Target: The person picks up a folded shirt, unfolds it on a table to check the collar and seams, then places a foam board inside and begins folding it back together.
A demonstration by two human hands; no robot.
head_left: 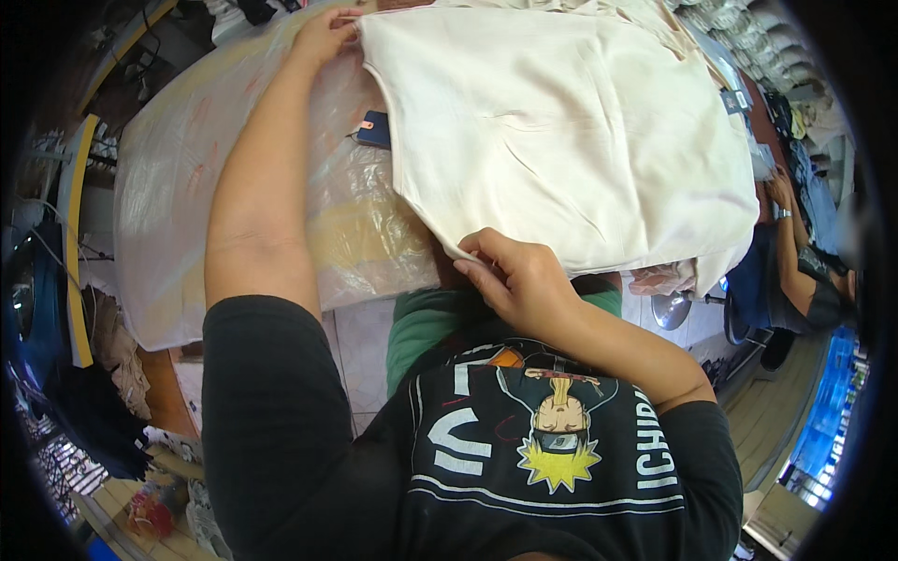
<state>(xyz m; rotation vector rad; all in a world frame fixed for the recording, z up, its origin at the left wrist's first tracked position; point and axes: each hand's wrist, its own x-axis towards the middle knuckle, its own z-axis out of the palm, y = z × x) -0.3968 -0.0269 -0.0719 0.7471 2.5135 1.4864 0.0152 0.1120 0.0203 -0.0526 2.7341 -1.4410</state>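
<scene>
The cream garment (561, 140) lay over the plastic-covered table (159, 206) and looked light, soft and easily creased to me. The left hand (325, 37) pinched its far corner, the right hand (524, 283) its near edge, fingers closed: sensible holds.

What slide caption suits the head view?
Left hand and right hand hold a cream garment spread over plastic sheeting.

Yellow-edged board (73, 252) and dark cloth (98, 425) at left, co-worker (795, 276) and blue objects (828, 402) at right
</scene>
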